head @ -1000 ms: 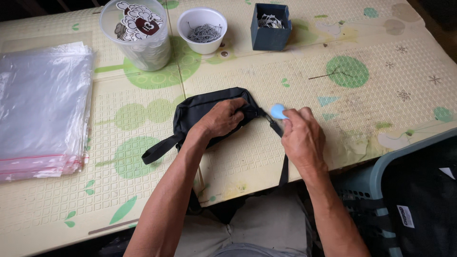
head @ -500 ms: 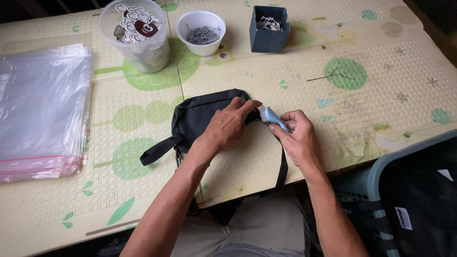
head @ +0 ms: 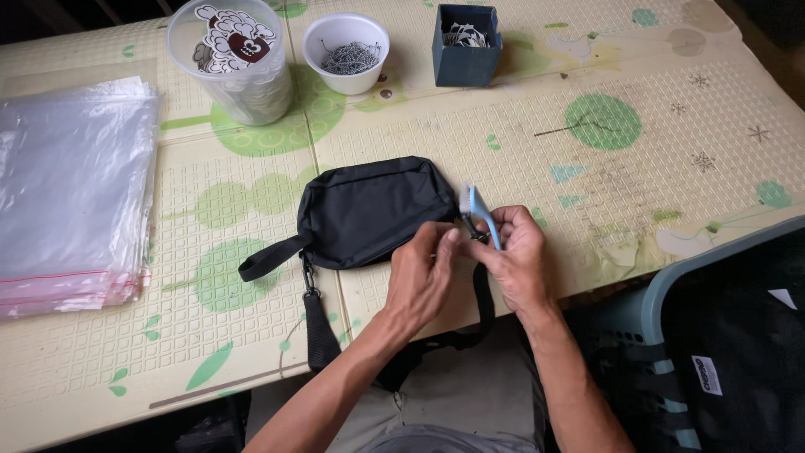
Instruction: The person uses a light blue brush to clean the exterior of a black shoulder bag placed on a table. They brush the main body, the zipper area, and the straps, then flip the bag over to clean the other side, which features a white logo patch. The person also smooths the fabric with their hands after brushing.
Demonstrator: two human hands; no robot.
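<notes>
Right hand (head: pixel 518 260) pinched around a small light-blue tool (head: pixel 480 211), left hand (head: pixel 423 273) nipping the fitting at the right end of the black pouch (head: pixel 376 210), lying flat mid-table with its strap (head: pixel 319 323) trailing off the near edge. Best done with the pouch pinned flat, both pinches kept close to the fitting, well clear of the stack of clear plastic bags (head: pixel 71 193) at left.

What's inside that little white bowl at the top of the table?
The white bowl holds a heap of small grey metal pieces, like pins or chains. Whatever lies beneath the heap is covered.
</notes>
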